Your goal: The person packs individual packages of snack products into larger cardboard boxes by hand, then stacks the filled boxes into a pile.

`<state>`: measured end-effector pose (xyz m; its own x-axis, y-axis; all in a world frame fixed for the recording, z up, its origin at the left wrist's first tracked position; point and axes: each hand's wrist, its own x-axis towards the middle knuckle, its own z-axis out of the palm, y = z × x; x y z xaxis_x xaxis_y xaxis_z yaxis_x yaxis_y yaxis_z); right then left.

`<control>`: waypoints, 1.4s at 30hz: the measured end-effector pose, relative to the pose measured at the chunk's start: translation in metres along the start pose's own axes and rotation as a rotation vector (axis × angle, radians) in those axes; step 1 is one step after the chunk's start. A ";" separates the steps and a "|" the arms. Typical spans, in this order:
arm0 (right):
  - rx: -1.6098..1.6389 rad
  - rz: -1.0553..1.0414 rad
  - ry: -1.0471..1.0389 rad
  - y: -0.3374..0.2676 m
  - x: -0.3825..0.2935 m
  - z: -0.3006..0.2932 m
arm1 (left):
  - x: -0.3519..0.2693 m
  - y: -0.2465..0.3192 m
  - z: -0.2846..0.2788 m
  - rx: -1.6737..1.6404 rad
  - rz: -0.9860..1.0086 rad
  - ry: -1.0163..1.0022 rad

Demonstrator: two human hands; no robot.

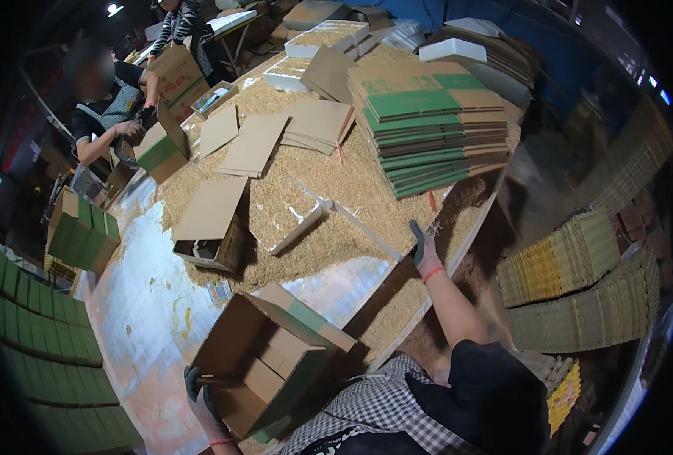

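Note:
My left hand [203, 398], in a grey-fingered glove, grips the near left side of an open cardboard box [257, 364] that is empty inside. The box stands tilted at the table's near edge, against my checked apron. My right hand [424, 250], gloved too with a red band at the wrist, reaches out with thumb and fingers apart over the table's right edge, beside the heap of husks [370, 227]. It holds nothing that I can see. Beyond it lies a tall stack of flattened green and brown cartons [427, 125].
A small carton [223, 250] under a cardboard sheet, a white foam piece [299, 227] and loose cardboard sheets [257, 142] lie on the table. Green cartons [46, 341] are stacked at left. A co-worker [115, 96] handles a box across the table. Egg trays [569, 273] stand at right.

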<state>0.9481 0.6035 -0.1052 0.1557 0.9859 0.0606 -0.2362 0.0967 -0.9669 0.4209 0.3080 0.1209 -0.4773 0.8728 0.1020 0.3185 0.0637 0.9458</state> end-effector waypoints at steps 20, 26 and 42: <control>-0.318 0.154 -0.994 -0.300 -0.048 0.144 | 0.039 0.111 0.059 0.074 0.230 -0.035; -0.846 0.093 -1.328 -0.287 -0.081 0.272 | 0.038 0.077 0.056 -0.187 0.191 -0.051; -1.012 -0.899 -0.897 -0.176 -0.024 0.406 | -0.015 -0.001 0.006 0.070 0.143 0.212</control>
<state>0.5966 0.6176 0.1640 -0.7770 0.4570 0.4329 0.3670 0.8876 -0.2784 0.4326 0.2980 0.1166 -0.5817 0.7552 0.3023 0.4474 -0.0134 0.8943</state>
